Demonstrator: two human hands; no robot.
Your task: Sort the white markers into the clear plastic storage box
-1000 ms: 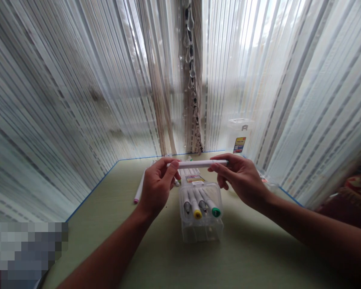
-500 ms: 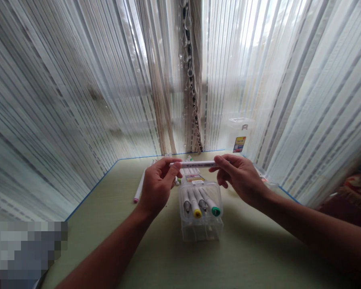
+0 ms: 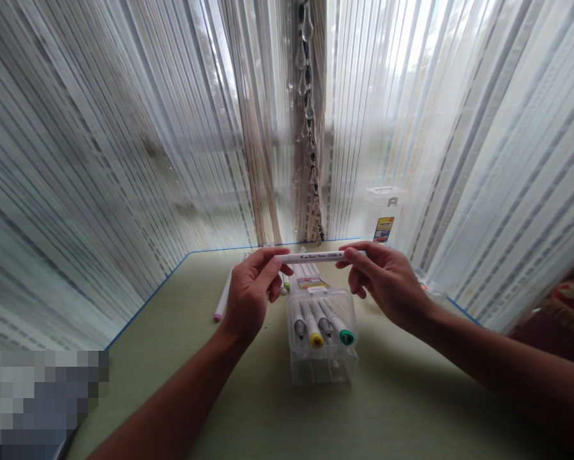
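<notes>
A white marker [image 3: 313, 257] with dark printing along its barrel is held level above the table. My left hand [image 3: 253, 281] pinches its left end between thumb and fingers. At the other end, my right hand [image 3: 382, 271] grips it the same way; both tips are hidden by the fingers. Below the marker stands a clear plastic case [image 3: 321, 319] holding several white markers. One of these has a yellow end [image 3: 316, 339], another a green end [image 3: 346, 337], and others show bare grey nib sections.
A marker with a pink end [image 3: 218, 316] lies left of the case. More markers lie behind the case, partly covered by my hands. A clear case part [image 3: 381, 211] with a yellow label stands at the back right. Stringed curtains [image 3: 210, 140] hang behind the table [image 3: 172, 332].
The marker has turned slightly, so its printing shows more clearly. Both hands keep their pinch at its ends. The view has shifted slightly.
</notes>
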